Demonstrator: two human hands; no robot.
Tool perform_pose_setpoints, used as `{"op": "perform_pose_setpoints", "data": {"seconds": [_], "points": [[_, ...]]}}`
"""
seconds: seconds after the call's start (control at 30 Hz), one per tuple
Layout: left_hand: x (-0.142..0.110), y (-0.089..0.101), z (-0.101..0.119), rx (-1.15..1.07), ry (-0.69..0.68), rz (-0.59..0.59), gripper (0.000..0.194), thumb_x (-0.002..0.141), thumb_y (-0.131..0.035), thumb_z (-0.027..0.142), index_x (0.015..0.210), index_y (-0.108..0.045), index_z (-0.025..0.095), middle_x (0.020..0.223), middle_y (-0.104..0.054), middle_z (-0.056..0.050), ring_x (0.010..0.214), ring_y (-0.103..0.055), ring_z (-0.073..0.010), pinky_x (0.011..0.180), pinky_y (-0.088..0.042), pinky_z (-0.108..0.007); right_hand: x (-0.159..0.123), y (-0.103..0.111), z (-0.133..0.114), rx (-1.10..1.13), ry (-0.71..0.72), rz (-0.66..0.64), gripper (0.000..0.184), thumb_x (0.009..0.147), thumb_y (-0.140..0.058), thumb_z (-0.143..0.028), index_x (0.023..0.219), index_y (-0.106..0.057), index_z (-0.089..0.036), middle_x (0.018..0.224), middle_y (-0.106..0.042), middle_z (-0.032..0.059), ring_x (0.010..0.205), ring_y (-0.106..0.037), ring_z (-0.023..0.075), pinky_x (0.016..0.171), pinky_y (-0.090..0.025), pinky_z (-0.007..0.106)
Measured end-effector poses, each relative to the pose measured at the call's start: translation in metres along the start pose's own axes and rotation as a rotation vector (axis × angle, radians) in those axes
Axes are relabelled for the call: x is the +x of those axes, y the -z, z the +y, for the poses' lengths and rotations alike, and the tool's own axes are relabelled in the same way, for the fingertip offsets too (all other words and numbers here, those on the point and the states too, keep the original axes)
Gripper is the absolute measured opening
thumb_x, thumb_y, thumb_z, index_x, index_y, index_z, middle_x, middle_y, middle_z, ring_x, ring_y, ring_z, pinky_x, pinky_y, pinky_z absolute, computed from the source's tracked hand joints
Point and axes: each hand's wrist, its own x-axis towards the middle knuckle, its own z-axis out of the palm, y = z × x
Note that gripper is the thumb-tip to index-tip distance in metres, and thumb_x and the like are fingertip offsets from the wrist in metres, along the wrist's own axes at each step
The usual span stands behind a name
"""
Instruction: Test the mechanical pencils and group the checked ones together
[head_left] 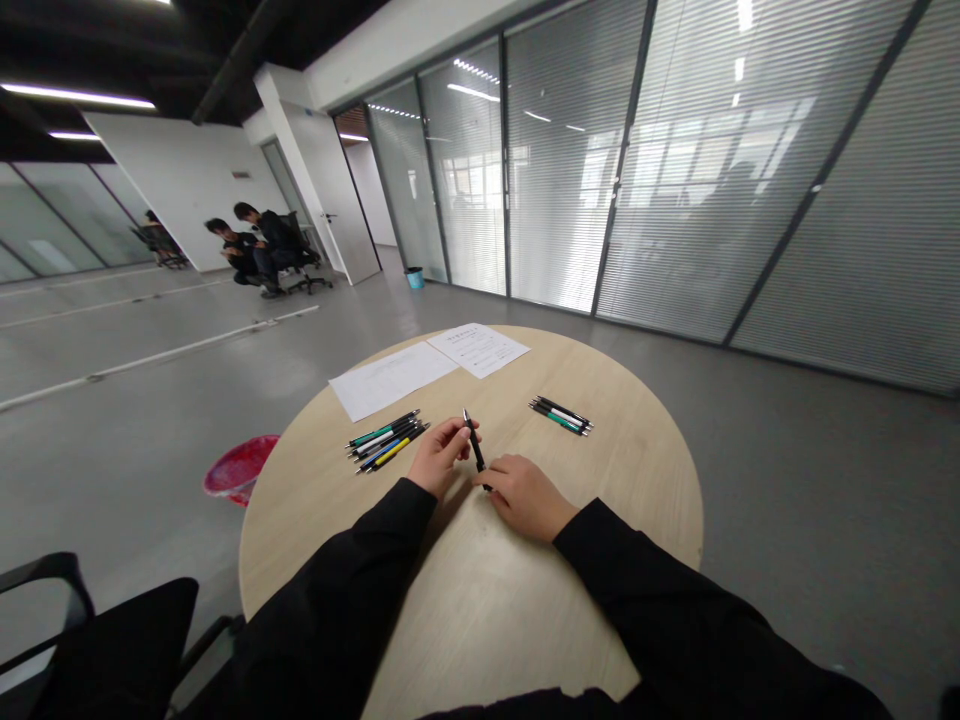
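Between my two hands a black pen (475,443) is held at a slant, its silver tip pointing up and away from me. My left hand (444,455) pinches its upper part between thumb and fingers. Closed around the lower end is my right hand (525,492), just above the table. To the left of my left hand lies a group of several pens (386,442) with black, green, white, blue and yellow barrels. A smaller group of pens (561,415), black, white and green, rests beyond my right hand.
Two printed paper sheets (397,377) lie at the far side of the round wooden table (622,460). A red bin (240,470) stands on the floor at left, near a black chair (112,640). People (262,245) sit in the background by a wall.
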Motion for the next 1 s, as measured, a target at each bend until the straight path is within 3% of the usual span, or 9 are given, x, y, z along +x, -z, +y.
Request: {"op": "perform_pose_setpoints", "data": {"seconds": [1.0], "points": [[-0.0001,0.0013,-0.0034,0.001,0.007,0.027,0.036,0.080,-0.068,0.048,0.094,-0.067,0.015,0.077,-0.067,-0.005,0.055,-0.047,-0.0096,0.054,-0.038,-0.024,-0.0006,0.0041,-0.0013,0.067,0.028,-0.002,0.023,0.084,-0.060,-0.009,0.104,-0.066,-0.019,0.092,-0.063,0.0057,0.089,-0.055,0.0195,0.081,-0.041,0.031]]}}
